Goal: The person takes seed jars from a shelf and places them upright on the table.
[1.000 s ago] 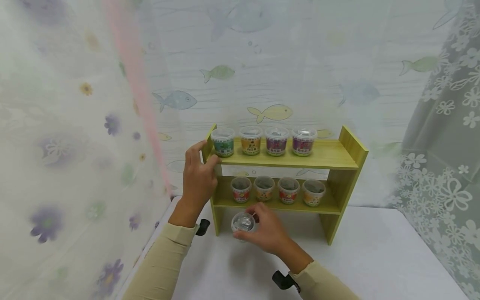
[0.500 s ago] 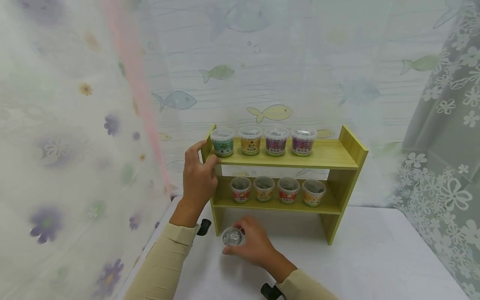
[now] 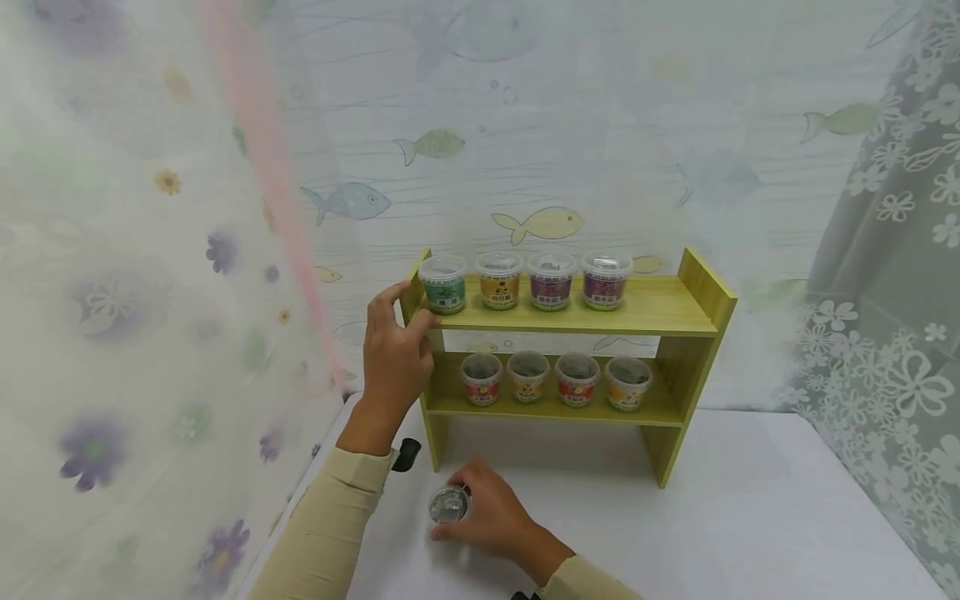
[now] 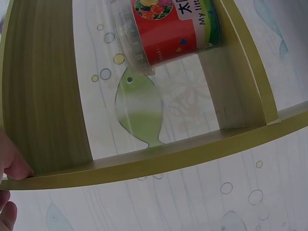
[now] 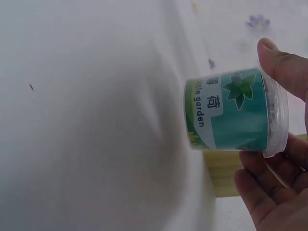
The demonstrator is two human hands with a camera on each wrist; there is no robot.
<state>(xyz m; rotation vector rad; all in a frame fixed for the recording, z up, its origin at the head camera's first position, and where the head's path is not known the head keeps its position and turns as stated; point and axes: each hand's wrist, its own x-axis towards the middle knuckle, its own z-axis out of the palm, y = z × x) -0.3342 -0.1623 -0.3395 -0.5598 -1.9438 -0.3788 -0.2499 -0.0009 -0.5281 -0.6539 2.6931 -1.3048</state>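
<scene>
My right hand holds a small clear-lidded plastic cup low in front of the shelf's left leg. In the right wrist view the cup's green label shows a leaf and "little garden"; thumb and fingers grip it round the lid rim. My left hand grips the upper left corner of the yellow-green wooden shelf, thumb at the front edge and fingers around the side panel. In the left wrist view its fingertips meet on the panel, and a red-labelled cup stands on the lower board.
Several lidded cups with green, orange and purple labels line the upper board. Several cups with red and orange labels stand on the lower one. White cloth covers the table, and printed curtains hang behind and beside it.
My right hand has moved the cup down and to the left, away from the shelf toward the table's front. My left hand has stayed on the shelf corner.
</scene>
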